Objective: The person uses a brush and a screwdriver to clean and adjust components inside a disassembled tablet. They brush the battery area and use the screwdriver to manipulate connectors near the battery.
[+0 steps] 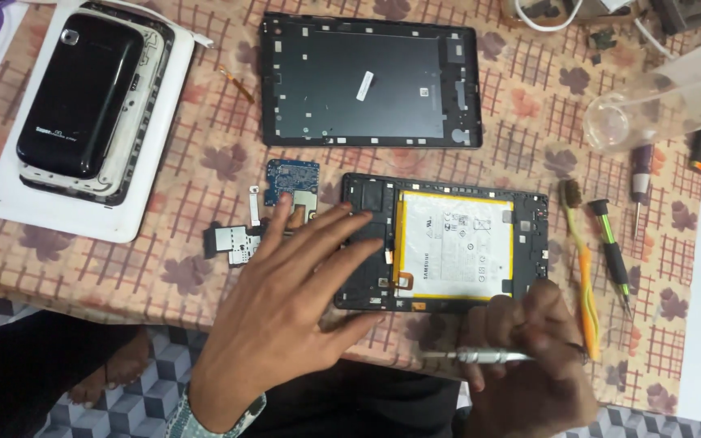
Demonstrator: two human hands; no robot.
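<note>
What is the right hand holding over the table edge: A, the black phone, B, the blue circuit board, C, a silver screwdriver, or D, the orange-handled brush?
C: the right hand grips a slim silver screwdriver, while the orange-handled brush lies on the cloth beside it, untouched.

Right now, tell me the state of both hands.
Left hand: open, fingers spread, resting on the opened tablet.
Right hand: closed around a silver screwdriver.

Left hand (pixel 285 300) lay flat, palm down, fingers (pixel 330 223) spread and extended forward; right hand (pixel 529 357) was curled in a closed grip, knuckles uppermost.
</note>
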